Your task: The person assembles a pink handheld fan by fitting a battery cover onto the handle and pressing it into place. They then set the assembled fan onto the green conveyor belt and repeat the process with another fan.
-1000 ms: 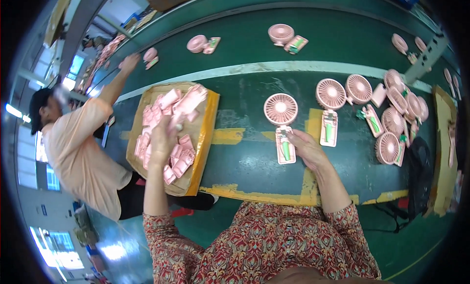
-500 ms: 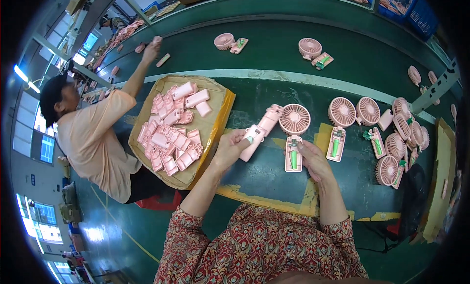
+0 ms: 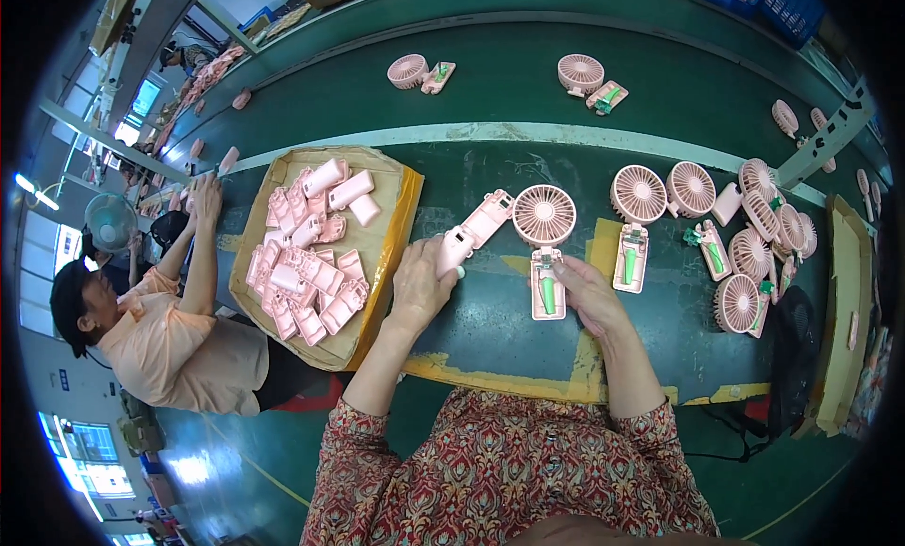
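A pink casing piece is gripped in my left hand, its small dark window facing up. Touching its far end is a second pink casing, open side up. Right of these lies a pink handheld fan's round head, joined to an open handle shell with a green strip inside. The fingers of my right hand close on that shell's right edge. Farther right, another fan head lies with its own open handle shell.
A cardboard box of pink casings stands left of my left arm. Several fans cluster at right beside a dark mesh item. Beyond a pale rail, more fans lie on the green conveyor. A co-worker reaches forward at far left.
My left hand has drawn back left with its casing, and the second casing now shows its open inside. My right hand stays at the handle shell. The co-worker's arm has lowered leftward.
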`<state>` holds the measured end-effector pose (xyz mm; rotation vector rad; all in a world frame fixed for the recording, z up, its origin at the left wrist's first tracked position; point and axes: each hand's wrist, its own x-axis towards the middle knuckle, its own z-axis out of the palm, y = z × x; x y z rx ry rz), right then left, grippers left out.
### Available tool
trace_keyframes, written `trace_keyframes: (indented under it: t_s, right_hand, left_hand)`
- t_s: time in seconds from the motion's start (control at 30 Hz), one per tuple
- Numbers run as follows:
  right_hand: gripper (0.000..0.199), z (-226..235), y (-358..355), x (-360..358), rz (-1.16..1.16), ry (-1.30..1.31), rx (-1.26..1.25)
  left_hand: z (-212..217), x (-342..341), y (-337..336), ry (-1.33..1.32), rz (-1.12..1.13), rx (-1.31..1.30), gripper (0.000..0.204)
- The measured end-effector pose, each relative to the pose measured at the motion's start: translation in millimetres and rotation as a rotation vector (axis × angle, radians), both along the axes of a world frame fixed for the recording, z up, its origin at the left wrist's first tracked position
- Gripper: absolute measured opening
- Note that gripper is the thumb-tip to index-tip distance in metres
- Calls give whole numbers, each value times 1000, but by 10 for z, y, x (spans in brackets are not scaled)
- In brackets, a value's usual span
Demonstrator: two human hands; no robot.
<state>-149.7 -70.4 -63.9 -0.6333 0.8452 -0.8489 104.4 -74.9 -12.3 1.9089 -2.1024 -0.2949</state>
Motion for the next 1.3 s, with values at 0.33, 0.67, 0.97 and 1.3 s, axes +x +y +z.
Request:
trace_keyframes:
  t_s: [0.33, 0.67, 0.97, 1.3]
  right_hand:
    - [30, -14, -45, 17, -19, -71, -2]
    - [28, 70, 101, 98, -80, -33, 78]
    - [30, 98, 391, 147, -51, -58, 84]
    - [35, 73, 419, 89, -53, -107, 93]
  left_hand:
    - [384, -216, 203, 912, 136, 321, 41]
    - [116, -337, 398, 97, -160, -16, 52]
    - [144, -441, 368, 58, -213, -17, 46]
    - [111, -263, 528, -30, -125, 74, 56]
